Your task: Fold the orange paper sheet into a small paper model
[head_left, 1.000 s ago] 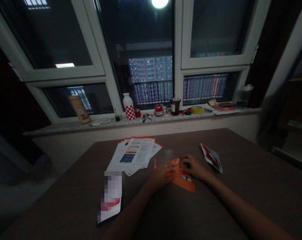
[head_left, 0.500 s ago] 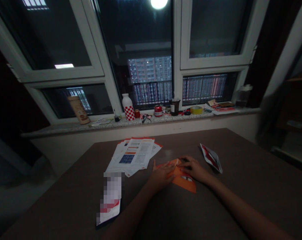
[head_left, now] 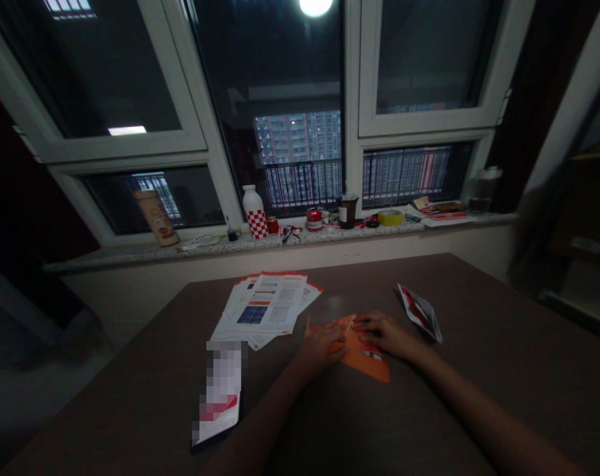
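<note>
A partly folded sheet of orange paper (head_left: pixel 364 361) lies on the dark tabletop, with a bit of white and red print showing at its near right part. My left hand (head_left: pixel 320 350) rests flat on the paper's left side, fingers stretched and the thumb apart. On the right side, my right hand (head_left: pixel 386 334) has its fingers extended over the paper's upper edge, close to the fingertips of the left. Both hands cover part of the sheet, so some folds are hidden.
Printed sheets (head_left: pixel 267 311) lie fanned out at the table's far left. Nearer stands a phone-like flat object (head_left: pixel 220 403), partly blurred. A folded paper piece (head_left: pixel 419 313) lies at right. The windowsill (head_left: pixel 205 248) holds a checkered bottle (head_left: pixel 255 213), yellow tape (head_left: pixel 389 217) and a cup (head_left: pixel 347 213).
My right hand's fingers have shifted slightly and press flatter on the orange paper, and less of the white print shows. My left hand stays nearly in place.
</note>
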`<move>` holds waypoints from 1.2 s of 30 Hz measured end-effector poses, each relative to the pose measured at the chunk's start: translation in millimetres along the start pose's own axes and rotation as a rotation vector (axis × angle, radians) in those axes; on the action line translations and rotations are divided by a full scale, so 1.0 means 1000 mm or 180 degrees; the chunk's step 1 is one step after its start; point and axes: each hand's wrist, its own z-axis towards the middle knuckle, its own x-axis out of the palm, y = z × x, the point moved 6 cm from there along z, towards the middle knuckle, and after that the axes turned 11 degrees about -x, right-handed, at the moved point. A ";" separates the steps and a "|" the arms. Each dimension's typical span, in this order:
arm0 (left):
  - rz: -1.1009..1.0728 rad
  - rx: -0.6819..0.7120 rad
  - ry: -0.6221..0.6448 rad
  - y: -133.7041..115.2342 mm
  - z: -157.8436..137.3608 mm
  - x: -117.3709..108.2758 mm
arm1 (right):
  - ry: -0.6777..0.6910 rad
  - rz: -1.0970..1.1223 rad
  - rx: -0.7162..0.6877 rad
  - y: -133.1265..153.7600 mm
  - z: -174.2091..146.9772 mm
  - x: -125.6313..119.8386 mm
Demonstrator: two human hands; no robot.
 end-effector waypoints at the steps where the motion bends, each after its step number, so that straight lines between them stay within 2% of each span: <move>1: -0.0009 0.0003 0.0011 0.000 0.000 0.000 | 0.0018 0.0006 0.0001 0.000 0.000 -0.001; 13: 0.0019 -0.0024 0.0099 -0.004 -0.002 -0.003 | 0.0081 0.0200 -0.0185 -0.003 -0.002 -0.004; 20: 0.0130 0.0055 0.0154 -0.001 0.000 0.001 | 0.0313 0.0364 -0.0393 -0.004 -0.002 -0.003; 31: 0.0263 0.0089 0.0182 -0.002 -0.001 0.002 | 0.0786 0.0603 -0.0160 0.001 -0.009 -0.010; 33: 0.0252 0.0099 0.0135 -0.001 0.000 0.003 | 0.0682 0.0628 -0.0157 -0.001 -0.010 -0.009; 36: 0.0295 -0.0007 -0.0068 0.004 0.000 0.003 | 0.0282 0.0622 -0.0211 -0.004 -0.009 -0.008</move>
